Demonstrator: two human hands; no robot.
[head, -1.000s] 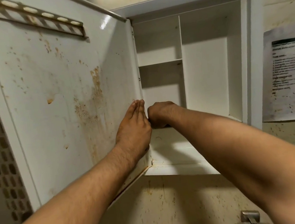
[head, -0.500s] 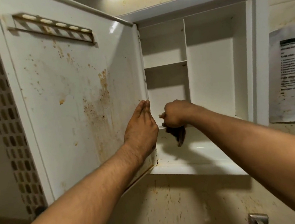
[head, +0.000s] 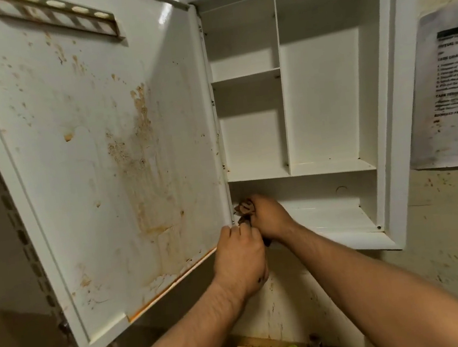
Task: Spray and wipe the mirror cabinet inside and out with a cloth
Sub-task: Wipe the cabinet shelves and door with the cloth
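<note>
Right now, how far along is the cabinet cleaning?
Done, apparently: the upper shelves look white and clean. In hand: the right hand presses a dark cloth into the bottom compartment's left corner, by the hinge; the left hand is at the door's lower edge. Left: the door's inner face remains covered in brown stains. The mirror side isn't visible.

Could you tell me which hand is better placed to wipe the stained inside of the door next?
Probably the right hand: it already grips the cloth beside the door. The left hand holds no cloth.
</note>
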